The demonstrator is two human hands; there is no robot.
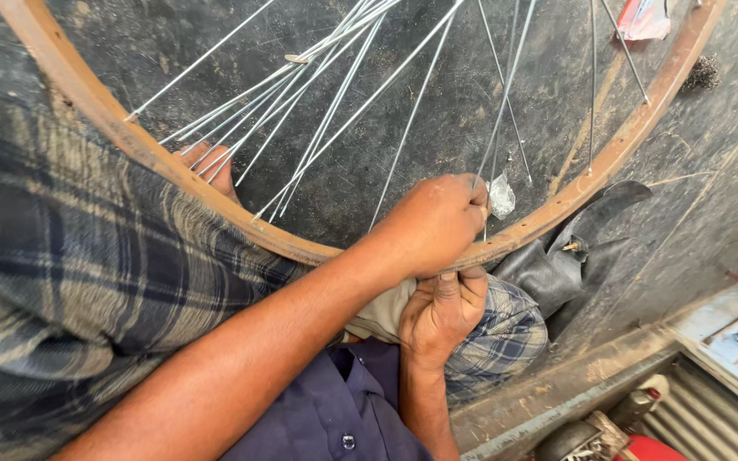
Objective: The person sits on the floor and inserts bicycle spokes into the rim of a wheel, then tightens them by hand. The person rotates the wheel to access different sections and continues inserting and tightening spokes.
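A rusty brown bicycle wheel rim (608, 154) rests across my lap, with several thin silver spokes (335, 111) fanning out from above. My left hand (433, 222) lies on top of the rim's near edge, fingers closed on the end of a spoke (499, 119) where it meets the rim. Just below it, my right hand (442, 312) grips the rim from underneath, thumb pressed up against it. A small crumpled clear scrap (501, 196) sits beside my left fingers.
My toes (207, 162) show behind the rim at left, over the plaid cloth (70, 256) on my leg. Black rubber tubing (574, 248) lies right of the hands. A red-and-white packet (642, 17) lies top right. Corrugated metal sheeting (728, 341) and a red object (651, 448) are at lower right.
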